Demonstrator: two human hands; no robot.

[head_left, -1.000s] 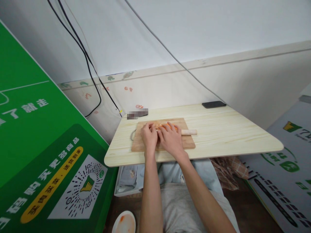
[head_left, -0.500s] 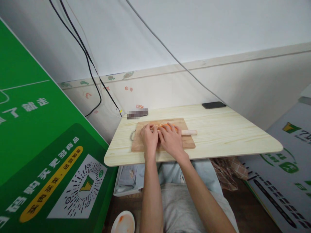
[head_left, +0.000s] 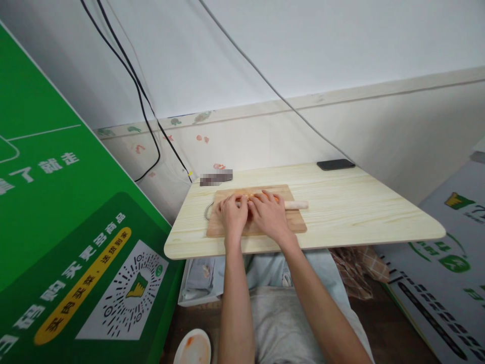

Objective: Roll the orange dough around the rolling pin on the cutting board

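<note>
Fingers of the left hand (head_left: pixel 232 213) and right hand (head_left: pixel 270 216) curve over orange food (head_left: pixel 249 197) and a wooden rod (head_left: pixel 297 205) — gripping or merely pressing, I cannot tell — on a cutting board (head_left: pixel 296 224) atop a pale table (head_left: pixel 364 205), a dark phone (head_left: pixel 335 165) near its far edge.
</note>
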